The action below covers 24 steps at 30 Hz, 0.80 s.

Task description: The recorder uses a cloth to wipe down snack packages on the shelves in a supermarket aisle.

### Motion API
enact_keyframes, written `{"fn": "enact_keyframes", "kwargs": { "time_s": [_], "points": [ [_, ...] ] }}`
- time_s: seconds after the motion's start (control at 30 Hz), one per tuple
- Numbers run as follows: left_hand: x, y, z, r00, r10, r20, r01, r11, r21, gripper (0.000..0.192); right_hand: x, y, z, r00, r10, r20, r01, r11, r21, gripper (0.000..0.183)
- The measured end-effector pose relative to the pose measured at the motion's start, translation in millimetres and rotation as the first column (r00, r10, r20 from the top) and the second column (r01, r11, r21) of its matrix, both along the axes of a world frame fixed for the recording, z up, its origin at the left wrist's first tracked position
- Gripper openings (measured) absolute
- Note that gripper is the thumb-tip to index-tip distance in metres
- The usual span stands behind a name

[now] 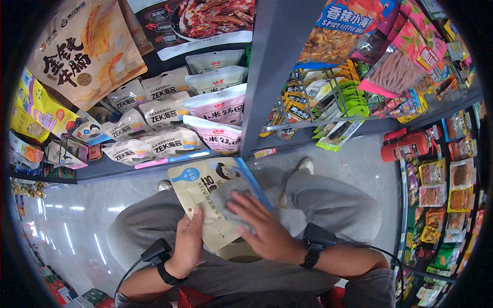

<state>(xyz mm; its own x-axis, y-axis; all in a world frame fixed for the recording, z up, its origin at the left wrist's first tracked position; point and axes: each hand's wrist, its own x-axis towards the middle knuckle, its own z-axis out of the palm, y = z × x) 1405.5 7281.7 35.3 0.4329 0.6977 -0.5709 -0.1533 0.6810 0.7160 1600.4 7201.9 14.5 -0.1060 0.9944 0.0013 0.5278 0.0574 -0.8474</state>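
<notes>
A cream and blue snack pouch with printed writing and a cartoon figure lies tilted in front of my knees. My left hand grips its lower left edge, the thumb on the front face. A grey cloth rests on the pouch's front, and my right hand, blurred and with its fingers spread, presses on it. Whether those fingers also hold the cloth I cannot tell. Both wrists wear black strapped devices with cables.
Ahead, a dark shelf bears rows of upright pouches. At the right, more snack packs hang above a wire-divided shelf. A red fire extinguisher stands by the right-hand racks. The grey floor is glossy.
</notes>
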Motion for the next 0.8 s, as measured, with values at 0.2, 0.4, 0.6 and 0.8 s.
{"fn": "enact_keyframes", "kwargs": {
  "time_s": [0.2, 0.4, 0.6, 0.8],
  "points": [
    [6, -1, 7, 0.996, -0.085, -0.038, 0.083, 0.994, -0.065, 0.042, 26, -2, -38, 0.944, -0.319, -0.082, 0.26, 0.876, -0.407, 0.052],
    [10, -2, 12, 0.998, -0.066, 0.011, 0.066, 0.997, -0.043, 0.042, 35, 5, -26, 0.901, -0.418, -0.114, 0.329, 0.833, -0.445, 0.045],
    [7, 2, 15, 0.998, -0.059, -0.022, 0.059, 0.998, 0.001, 0.042, 21, 10, 7, 0.983, -0.179, -0.042, 0.182, 0.979, 0.093, 0.043],
    [3, 6, 23, 0.994, 0.057, 0.089, -0.031, 0.965, -0.262, 0.042, 29, -1, 32, 0.976, -0.165, -0.144, 0.171, 0.985, 0.026, 0.035]
  ]
}}
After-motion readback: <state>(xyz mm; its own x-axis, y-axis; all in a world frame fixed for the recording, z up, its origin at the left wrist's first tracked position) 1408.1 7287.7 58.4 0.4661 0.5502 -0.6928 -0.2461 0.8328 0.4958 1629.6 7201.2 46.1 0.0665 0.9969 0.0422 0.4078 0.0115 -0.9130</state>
